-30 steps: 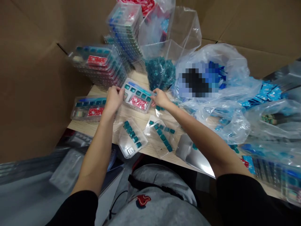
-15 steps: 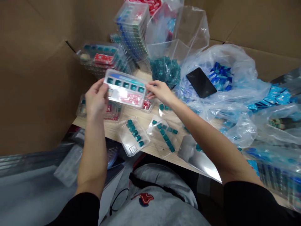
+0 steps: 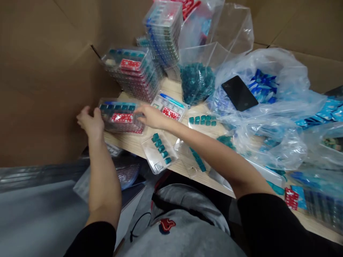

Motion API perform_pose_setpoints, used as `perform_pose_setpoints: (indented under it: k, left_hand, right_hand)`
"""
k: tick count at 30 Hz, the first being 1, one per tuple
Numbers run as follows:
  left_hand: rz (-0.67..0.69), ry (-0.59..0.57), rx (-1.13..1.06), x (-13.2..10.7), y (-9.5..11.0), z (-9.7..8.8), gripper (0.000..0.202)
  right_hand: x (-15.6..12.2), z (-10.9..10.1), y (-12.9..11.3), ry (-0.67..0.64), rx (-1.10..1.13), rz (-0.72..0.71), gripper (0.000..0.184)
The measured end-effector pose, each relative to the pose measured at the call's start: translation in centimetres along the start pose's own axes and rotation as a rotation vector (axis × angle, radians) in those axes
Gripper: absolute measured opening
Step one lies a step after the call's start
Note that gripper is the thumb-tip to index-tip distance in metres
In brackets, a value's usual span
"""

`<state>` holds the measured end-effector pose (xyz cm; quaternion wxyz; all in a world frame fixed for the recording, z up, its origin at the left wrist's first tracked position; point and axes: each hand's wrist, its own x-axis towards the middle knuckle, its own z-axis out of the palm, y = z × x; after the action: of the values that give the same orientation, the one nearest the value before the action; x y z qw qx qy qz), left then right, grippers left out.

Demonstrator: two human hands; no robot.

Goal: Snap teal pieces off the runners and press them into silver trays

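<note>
The open left hand (image 3: 90, 122) sits just beside a clear plastic tray (image 3: 120, 123) of teal square pieces (image 3: 120, 107) on the wooden counter (image 3: 128, 141), while the open right hand (image 3: 151, 117) reaches its far edge, neither gripping it.

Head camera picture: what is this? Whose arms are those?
A camera worn on a person's head took this picture, so you see what they see when they look down. Both arms are theirs. The left hand is open beside a clear plastic tray holding small teal pieces and a red card. The right hand is at the tray's other end. I can't tell whether either hand is holding it. The wooden table also has a tall stack of trays, a clear bag of teal pieces and a black phone lying on plastic.
</note>
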<state>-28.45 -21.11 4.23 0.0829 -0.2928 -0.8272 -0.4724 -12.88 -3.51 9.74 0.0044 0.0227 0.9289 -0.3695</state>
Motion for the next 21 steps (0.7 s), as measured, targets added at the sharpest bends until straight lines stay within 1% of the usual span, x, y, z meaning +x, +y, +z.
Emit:
perform_pose_setpoints:
  k: [2, 3, 4, 6, 7, 8, 9, 10, 11, 12, 13, 17, 19, 21]
  left_hand:
    - [0.06, 0.073, 0.035, -2.1, 2.5, -0.4, 0.028]
    - [0.106, 0.071, 0.049, -3.7, 4.0, -0.6, 0.029]
    - [0.171, -0.001, 0.059, -5.7, 5.5, -0.8, 0.027]
    - [0.336, -0.332, 0.056, -10.3, 8.1, -0.6, 0.021]
    - [0.404, -0.489, 0.052, -12.5, 9.1, -0.4, 0.02]
    - [0.454, -0.581, 0.054, -14.6, 9.7, 0.0, 0.022]
    - [0.49, -0.646, 0.094, -16.4, 10.0, 0.4, 0.023]
    - [0.533, -0.707, 0.194, -17.7, 10.1, 0.7, 0.019]
    - [0.551, -0.732, 0.258, -18.7, 9.9, 1.0, 0.013]
    - [0.564, -0.743, 0.311, -19.2, 9.6, 1.2, 0.008]
    - [0.573, -0.741, 0.339, -19.3, 9.3, 1.3, 0.007]
    - [0.616, -0.688, 0.321, -18.2, 8.7, 0.4, 0.021]
    - [0.653, -0.612, 0.298, -17.3, 8.9, -0.3, 0.021]
    - [0.662, -0.5, 0.268, -16.6, 9.4, -1.1, 0.02]
  right_hand:
    - [-1.9, -1.8, 0.8, 0.019, -0.058, -0.002, 0.033]
    - [-2.9, -2.8, 1.3, 0.022, -0.088, 0.018, 0.033]
    - [-3.9, -3.7, 1.7, 0.01, -0.118, 0.057, 0.032]
    - [-5.8, -5.2, 2.3, -0.025, -0.161, 0.125, 0.029]
    - [-6.6, -5.6, 2.5, -0.036, -0.173, 0.16, 0.028]
    - [-7.3, -5.9, 2.6, -0.043, -0.179, 0.19, 0.028]
    - [-7.9, -5.9, 2.7, -0.047, -0.178, 0.214, 0.028]
    - [-8.5, -5.8, 2.7, -0.05, -0.172, 0.23, 0.028]
    - [-8.9, -5.6, 2.7, -0.052, -0.16, 0.239, 0.028]
    - [-9.2, -5.3, 2.6, -0.055, -0.143, 0.24, 0.028]
    - [-9.5, -5.0, 2.7, -0.057, -0.122, 0.238, 0.028]
    - [-10.2, -4.4, 3.0, -0.05, -0.035, 0.267, 0.028]
    - [-10.4, -4.2, 3.3, -0.058, -0.006, 0.293, 0.029]
    - [-10.4, -3.9, 3.6, -0.078, 0.016, 0.301, 0.031]
